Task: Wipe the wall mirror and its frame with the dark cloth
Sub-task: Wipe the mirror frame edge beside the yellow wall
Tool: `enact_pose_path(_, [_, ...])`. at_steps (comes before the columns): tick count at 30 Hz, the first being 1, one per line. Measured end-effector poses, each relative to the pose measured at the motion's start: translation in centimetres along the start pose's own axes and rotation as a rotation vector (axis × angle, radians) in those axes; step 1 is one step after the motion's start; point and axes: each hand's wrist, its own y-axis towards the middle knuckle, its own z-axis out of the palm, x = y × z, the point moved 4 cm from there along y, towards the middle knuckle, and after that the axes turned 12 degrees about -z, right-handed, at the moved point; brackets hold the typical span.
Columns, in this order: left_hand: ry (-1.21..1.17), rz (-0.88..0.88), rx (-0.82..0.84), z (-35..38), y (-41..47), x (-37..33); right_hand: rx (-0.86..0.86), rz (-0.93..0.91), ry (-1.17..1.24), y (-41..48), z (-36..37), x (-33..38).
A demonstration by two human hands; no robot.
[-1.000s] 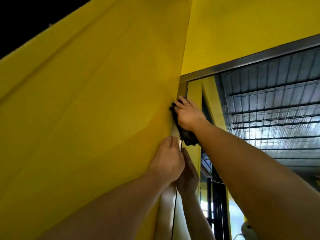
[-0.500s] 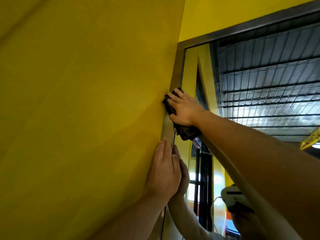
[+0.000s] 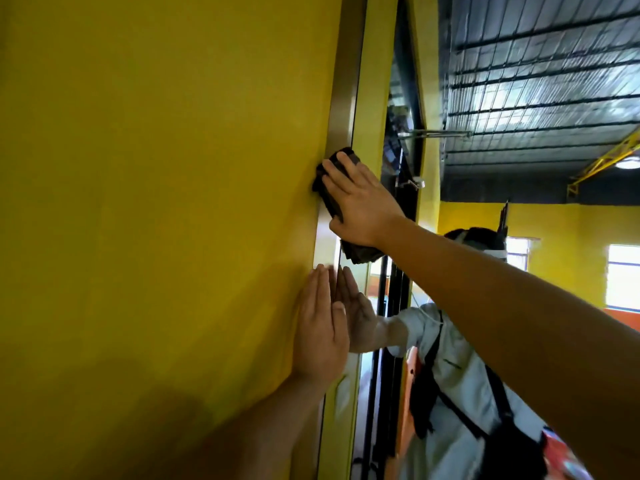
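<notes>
The right hand [image 3: 360,202] has its grip spread: the fingers lie straight and flat over the dark cloth [image 3: 362,252], pressing it against the frame [image 3: 341,98], with the fingertips reaching to the frame's outer edge. Whether the thumb hooks under the cloth cannot be told. The cloth is bunched under the palm. One end pokes out past the fingertips onto the frame, and the other hangs below the heel of the hand over the frame's inner edge. The forearm stretches in from the lower right, across the glass of the wall mirror [image 3: 519,98].

The left hand [image 3: 320,327] sits lower on the frame, just under the cloth and not touching it. Its grip is also flat, fingers straight, close together and pointing up, with the palm on the yellow wall [image 3: 156,202] at the frame's outer edge.

Half a second ago the frame's top corner showed above the cloth. Now the frame runs out of the top of the picture, and the right hand's fingers lie flatter than they did. The left hand keeps its flat brace beneath the cloth.

Inside the frame, the glass gives back a reflected hand [image 3: 358,317] meeting the left one palm to palm. It also shows a reflected person [image 3: 457,375] in a pale shirt with dark straps, a ribbed metal ceiling [image 3: 536,64] and bright windows [image 3: 623,275]. The right forearm hides a broad band of the glass.
</notes>
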Motion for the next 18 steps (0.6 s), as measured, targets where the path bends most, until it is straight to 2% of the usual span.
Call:
enact_pose_path(5, [0.029, -0.114, 0.003, -1.8, -4.4, 2.7, -0.01, -0.007, 0.027, -4.3, 3.3, 5.4])
enact_pose_path(14, [0.119, -0.153, 0.142, -4.2, -14.3, 7.3, -0.073, -0.085, 0.004, -11.3, 8.8, 13.4])
enact_pose_path(18, [0.195, -0.179, 0.194, -5.1, -19.0, 10.1, -0.046, -0.12, -0.013, -14.5, 11.5, 17.4])
